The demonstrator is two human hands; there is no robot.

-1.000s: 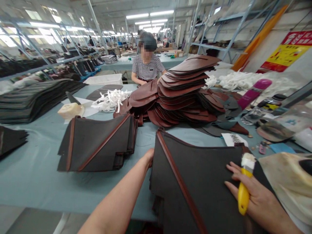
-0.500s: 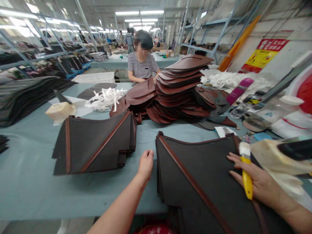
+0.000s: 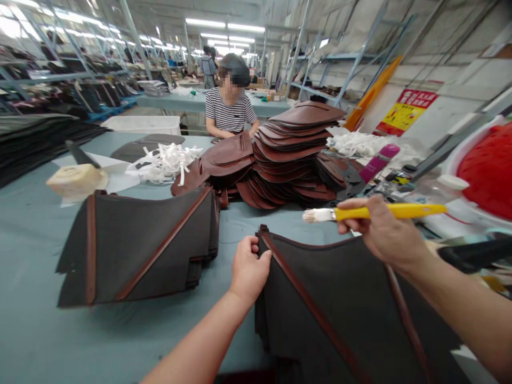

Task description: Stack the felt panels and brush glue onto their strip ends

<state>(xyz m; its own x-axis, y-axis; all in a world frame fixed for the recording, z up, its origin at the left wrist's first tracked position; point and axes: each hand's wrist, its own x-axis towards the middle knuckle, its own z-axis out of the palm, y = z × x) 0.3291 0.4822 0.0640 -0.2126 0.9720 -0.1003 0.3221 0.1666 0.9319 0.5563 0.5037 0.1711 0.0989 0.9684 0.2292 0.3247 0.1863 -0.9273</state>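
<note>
My right hand (image 3: 390, 234) is closed round the yellow handle of a paintbrush (image 3: 416, 210). Its whitish bristles point left, above the far edge of a stack of dark panels (image 3: 340, 298) trimmed with reddish-brown strips. At that stack's upper left corner, my left hand (image 3: 250, 269) has its fingers curled and its thumb on the edge of the top panel; the fingertips are partly hidden. A second stack of similar dark panels (image 3: 152, 229) lies to the left, apart from both hands.
Brown leather pieces (image 3: 296, 154) are piled high beyond the stacks. White strips (image 3: 168, 162) and a yellowish block (image 3: 76, 181) lie at the left. A magenta bottle (image 3: 378, 162) and a red basket (image 3: 488, 170) stand at the right. A person in a striped shirt (image 3: 230, 112) sits opposite.
My left hand has moved right onto the right stack's corner. My right hand has lifted off the panel and swung the brush from upright to level, bristles leftward. The view has shifted slightly.
</note>
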